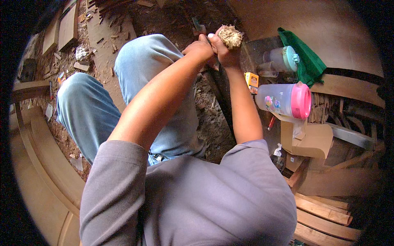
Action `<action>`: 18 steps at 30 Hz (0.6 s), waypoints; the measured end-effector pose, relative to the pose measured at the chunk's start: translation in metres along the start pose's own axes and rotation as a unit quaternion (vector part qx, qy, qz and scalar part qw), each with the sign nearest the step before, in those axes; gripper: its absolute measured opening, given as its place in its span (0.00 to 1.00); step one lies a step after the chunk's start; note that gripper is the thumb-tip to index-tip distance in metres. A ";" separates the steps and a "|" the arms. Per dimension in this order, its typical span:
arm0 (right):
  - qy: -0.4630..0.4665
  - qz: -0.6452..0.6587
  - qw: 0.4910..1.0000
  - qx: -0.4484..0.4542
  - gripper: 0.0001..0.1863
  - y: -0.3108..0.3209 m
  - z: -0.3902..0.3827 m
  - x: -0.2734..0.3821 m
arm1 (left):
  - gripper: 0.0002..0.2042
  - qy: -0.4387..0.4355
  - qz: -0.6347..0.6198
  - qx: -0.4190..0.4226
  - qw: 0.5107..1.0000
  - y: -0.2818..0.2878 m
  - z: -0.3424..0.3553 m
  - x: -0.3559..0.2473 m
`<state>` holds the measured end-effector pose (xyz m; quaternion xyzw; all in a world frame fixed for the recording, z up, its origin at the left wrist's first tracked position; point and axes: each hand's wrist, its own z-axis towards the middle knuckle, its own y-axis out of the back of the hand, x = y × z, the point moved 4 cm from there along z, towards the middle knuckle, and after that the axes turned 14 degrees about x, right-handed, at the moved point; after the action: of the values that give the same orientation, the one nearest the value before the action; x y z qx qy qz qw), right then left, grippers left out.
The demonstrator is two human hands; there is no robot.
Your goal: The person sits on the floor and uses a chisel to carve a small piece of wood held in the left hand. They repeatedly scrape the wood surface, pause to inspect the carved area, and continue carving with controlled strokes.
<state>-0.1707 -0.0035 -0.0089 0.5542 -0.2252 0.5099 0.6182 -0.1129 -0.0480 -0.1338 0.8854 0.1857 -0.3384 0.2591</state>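
My right hand (225, 54) is closed round a short piece whose frayed, straw-coloured fibrous end (231, 37) sticks up above the fist. That end looks like splintered wood or bristles; I cannot tell which. Pressed up against it, my left hand (200, 49) is closed too, just past my right knee. What its fingers grip is hidden. A dark greenish, narrow piece (195, 23) shows just beyond the left fingers, and I cannot make out whether either hand holds it. Below the hands a long dark bar or edge (219, 96) runs toward me.
To the right stand a clear pitcher with a pink lid (283, 99), a pitcher with a turquoise lid (283, 58), a clear cup (268, 69) and a small yellow box (251, 80). Green cloth (301, 61), an open carton (305, 141) and stacked planks (324, 223) lie nearby. Wood scraps litter the dirt floor.
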 end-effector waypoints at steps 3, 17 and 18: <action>0.009 0.077 0.997 0.016 0.10 -0.001 0.000 -0.001 | 0.46 0.012 -0.013 -0.012 1.000 0.000 0.002 0.002; -0.012 0.027 0.999 0.030 0.10 0.001 -0.003 -0.003 | 0.47 0.004 -0.003 -0.006 1.000 0.001 0.000 0.002; -0.004 0.073 0.997 0.021 0.10 0.001 -0.003 -0.002 | 0.47 0.009 0.007 0.005 1.000 0.002 -0.001 0.003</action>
<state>-0.1734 -0.0016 -0.0112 0.5518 -0.2567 0.5556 0.5665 -0.1096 -0.0483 -0.1347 0.8910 0.1800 -0.3296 0.2551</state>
